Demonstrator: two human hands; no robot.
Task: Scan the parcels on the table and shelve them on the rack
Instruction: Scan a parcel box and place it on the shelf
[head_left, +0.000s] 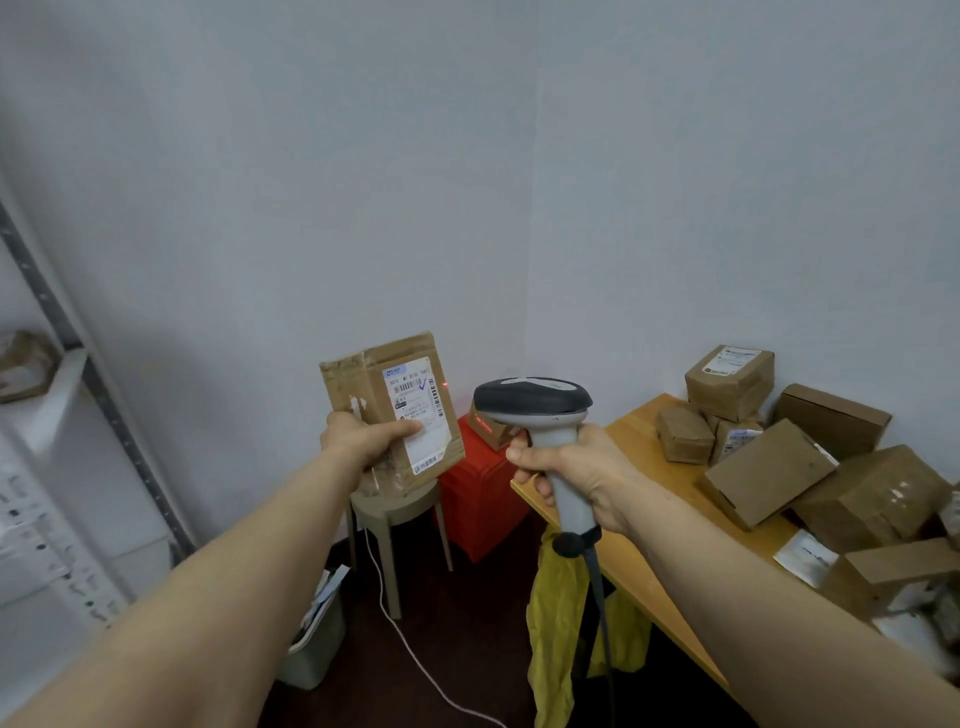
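Note:
My left hand grips a brown cardboard parcel upright in the air, its white shipping label facing me and my thumb across the label's lower edge. My right hand holds a grey and black barcode scanner by its handle, the head pointing left toward the parcel. A red scan dot shows just right of the label. Several more brown parcels lie piled on the wooden table at the right. The grey metal rack stands at the left edge with one parcel on a shelf.
A beige stool and a red box stand in the corner below the held parcel. A white cable trails over the dark floor. Yellow cloth hangs under the table. A small bin sits by the rack.

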